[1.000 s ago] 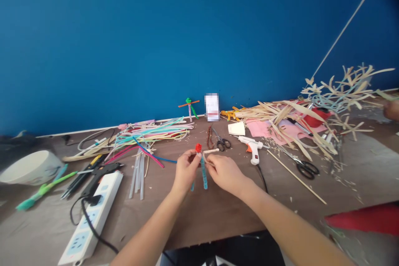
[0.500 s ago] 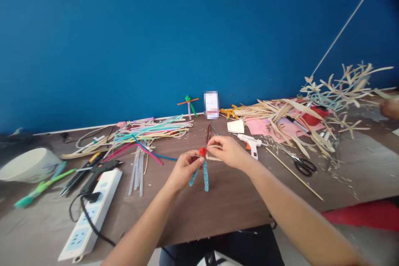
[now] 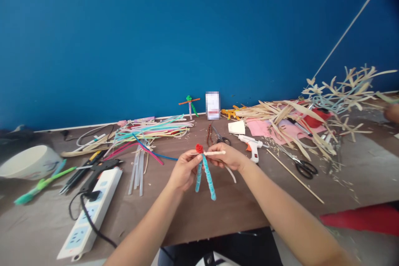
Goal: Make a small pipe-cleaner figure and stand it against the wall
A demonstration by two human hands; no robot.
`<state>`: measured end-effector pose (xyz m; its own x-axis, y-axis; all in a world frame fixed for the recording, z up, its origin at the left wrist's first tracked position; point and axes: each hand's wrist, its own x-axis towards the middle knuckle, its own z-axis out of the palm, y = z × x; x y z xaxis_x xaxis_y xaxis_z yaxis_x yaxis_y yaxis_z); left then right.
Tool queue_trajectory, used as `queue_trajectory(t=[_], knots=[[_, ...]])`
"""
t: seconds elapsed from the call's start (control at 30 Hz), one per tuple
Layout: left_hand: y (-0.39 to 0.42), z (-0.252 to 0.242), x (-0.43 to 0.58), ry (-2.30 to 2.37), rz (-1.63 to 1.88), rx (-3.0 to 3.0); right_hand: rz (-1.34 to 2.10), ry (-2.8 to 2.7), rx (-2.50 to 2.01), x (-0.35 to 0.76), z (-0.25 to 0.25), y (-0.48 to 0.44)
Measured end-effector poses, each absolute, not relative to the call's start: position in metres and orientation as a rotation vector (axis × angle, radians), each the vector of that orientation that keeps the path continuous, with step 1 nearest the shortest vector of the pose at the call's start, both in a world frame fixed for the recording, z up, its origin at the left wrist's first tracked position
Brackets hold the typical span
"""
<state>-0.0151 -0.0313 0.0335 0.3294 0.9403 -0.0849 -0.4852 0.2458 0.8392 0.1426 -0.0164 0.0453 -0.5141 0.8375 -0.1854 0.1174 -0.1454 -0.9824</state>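
Recording a white bowl (image 3: 30, 163) at the far left of the table, its contents hidden by the rim. Right of it lies a white power strip (image 3: 90, 212). The left hand (image 3: 185, 170) pinches a blue pipe-cleaner figure (image 3: 208, 178) with a red top, held above the table's near middle. The right hand (image 3: 226, 156) grips a pale straw strip (image 3: 215, 153) touching the figure. Farther right sit a white hot glue gun (image 3: 253, 147) and black-handled scissors (image 3: 304, 169).

The left hand (image 3: 185, 171) gripped a pipe-cleaner figure (image 3: 204, 174) with blue legs. The right hand (image 3: 225, 156) held a pale strip (image 3: 215, 153) against it.
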Motion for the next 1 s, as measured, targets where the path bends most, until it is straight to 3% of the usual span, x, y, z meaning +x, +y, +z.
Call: queue_trajectory(t=[0.33,0.47,0.67,1.0], knots=[[-0.021,0.022,-0.016,1.037,1.271,1.28,0.485,-2.197,-1.598,0.126,0.059,-0.057],[-0.02,0.026,-0.017,1.133,1.259,1.559,0.28,-2.371,-1.607,0.124,0.076,-0.064],[-0.023,0.033,-0.02,0.936,1.086,1.382,0.408,-2.187,-1.49,0.136,0.091,-0.049],[-0.03,0.037,-0.024,0.746,1.038,0.998,1.354,-1.844,-1.178,0.157,0.076,-0.013]])
